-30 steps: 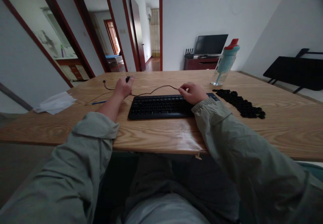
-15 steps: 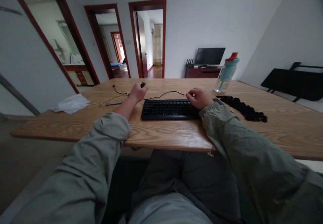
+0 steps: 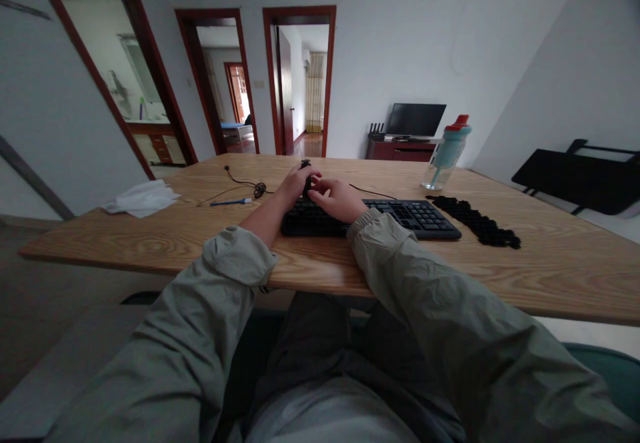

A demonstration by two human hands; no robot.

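Note:
A black keyboard [image 3: 406, 217] lies on the wooden table [image 3: 320, 266] in front of me. My left hand [image 3: 293, 184] is closed around a small black object [image 3: 305, 165] that sticks up above its fingers, over the keyboard's left end. My right hand [image 3: 334, 200] sits right beside it, fingers curled, with the fingertips pinched against the same object. Both arms wear grey-green sleeves. A thin black cable [image 3: 244, 184] runs in a small coil across the table to the left of my hands.
A row of loose black keycaps [image 3: 475, 219] lies right of the keyboard. A teal bottle with a red cap [image 3: 447, 152] stands behind them. A blue pen [image 3: 230, 201] and crumpled white tissue [image 3: 142, 198] lie at the left. Doorways and a monitor are beyond the table.
My right hand has moved left from the keyboard's right part to meet my left hand. My left hand carried the black object right, over the keyboard. The camera view shifted.

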